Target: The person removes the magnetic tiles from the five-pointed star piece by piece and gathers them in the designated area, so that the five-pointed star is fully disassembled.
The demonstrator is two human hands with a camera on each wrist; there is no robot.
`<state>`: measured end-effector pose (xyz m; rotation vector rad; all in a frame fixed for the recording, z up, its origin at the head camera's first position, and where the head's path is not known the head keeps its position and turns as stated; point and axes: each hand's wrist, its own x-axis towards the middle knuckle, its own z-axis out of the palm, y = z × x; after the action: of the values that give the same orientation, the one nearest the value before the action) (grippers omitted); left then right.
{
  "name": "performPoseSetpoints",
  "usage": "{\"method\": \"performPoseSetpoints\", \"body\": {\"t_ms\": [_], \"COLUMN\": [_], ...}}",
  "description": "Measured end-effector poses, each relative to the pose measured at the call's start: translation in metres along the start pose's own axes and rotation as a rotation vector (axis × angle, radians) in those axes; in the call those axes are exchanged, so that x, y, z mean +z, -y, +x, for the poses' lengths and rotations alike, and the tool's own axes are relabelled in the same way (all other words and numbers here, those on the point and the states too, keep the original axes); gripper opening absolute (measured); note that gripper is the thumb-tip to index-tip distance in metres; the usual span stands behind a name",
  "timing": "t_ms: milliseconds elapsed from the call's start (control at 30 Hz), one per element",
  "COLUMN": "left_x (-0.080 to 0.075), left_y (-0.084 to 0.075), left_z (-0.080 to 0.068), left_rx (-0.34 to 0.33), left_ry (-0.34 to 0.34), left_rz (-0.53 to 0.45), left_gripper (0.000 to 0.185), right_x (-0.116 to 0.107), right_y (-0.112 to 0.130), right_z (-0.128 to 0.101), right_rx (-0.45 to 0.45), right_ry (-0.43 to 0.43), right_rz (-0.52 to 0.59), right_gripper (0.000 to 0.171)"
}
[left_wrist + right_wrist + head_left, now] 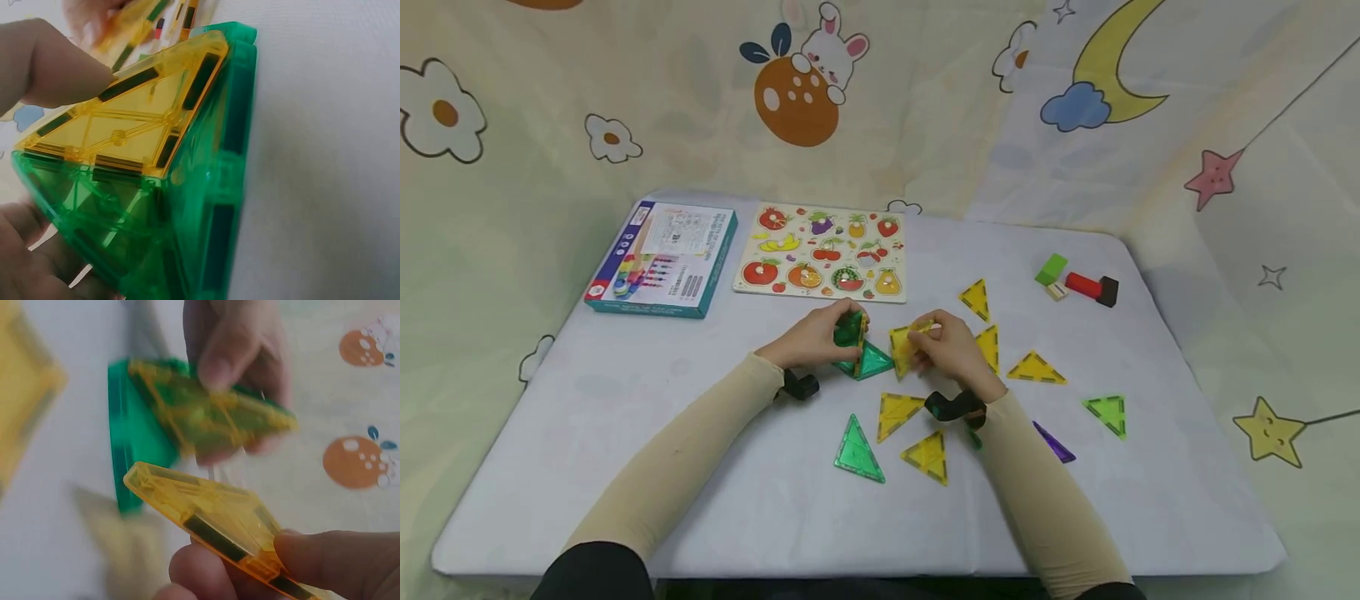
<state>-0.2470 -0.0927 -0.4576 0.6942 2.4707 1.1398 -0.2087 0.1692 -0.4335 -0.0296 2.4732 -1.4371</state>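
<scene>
A small structure of green and yellow triangle tiles (859,348) is gripped by the curled fingers of the left hand (811,337) on the white table (700,467). Just beside it, a loose yellow triangle tile (212,525) is pinched between thumb and fingers of the right hand (951,350), near the structure but apart from it.
</scene>
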Motion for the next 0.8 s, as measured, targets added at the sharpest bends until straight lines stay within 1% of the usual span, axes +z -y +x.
{"method": "performPoseSetpoints", "body": {"t_ms": [100,200,367,467,533,600,667,733,800], "left_x": [-0.002,-0.005,-0.008,-0.008,-0.007,-0.006,-0.005,-0.003,-0.002], "left_y": [0.004,0.008,0.016,0.017,0.017,0.017,0.017,0.016,0.016], "left_z": [-0.005,-0.013,-0.025,-0.026,-0.025,-0.024,-0.022,-0.020,-0.018], "left_rx": [0.008,0.000,-0.027,-0.028,-0.027,-0.033,-0.037,-0.040,-0.040], "left_ry": [-0.004,-0.010,-0.012,-0.014,-0.015,-0.017,-0.017,-0.018,-0.019], "left_rz": [0.027,0.053,0.083,0.091,0.092,0.092,0.090,0.087,0.085], "left_gripper": [0.058,0.062,0.059,0.058,0.058,0.059,0.060,0.061,0.061], "right_x": [-0.028,-0.061,-0.120,-0.156,-0.176,-0.192,-0.202,-0.207,-0.207], "right_y": [-0.013,-0.029,-0.062,-0.085,-0.101,-0.114,-0.124,-0.129,-0.130], "right_z": [-0.006,-0.011,-0.020,-0.024,-0.028,-0.031,-0.035,-0.038,-0.041], "right_rx": [0.008,0.051,0.184,0.257,0.299,0.328,0.344,0.354,0.368], "right_ry": [-0.040,-0.109,-0.225,-0.279,-0.288,-0.276,-0.264,-0.265,-0.294], "right_rz": [-0.027,-0.089,-0.188,-0.261,-0.318,-0.388,-0.436,-0.464,-0.476], "right_gripper": [0.033,0.036,0.047,0.056,0.059,0.059,0.061,0.063,0.064]}}
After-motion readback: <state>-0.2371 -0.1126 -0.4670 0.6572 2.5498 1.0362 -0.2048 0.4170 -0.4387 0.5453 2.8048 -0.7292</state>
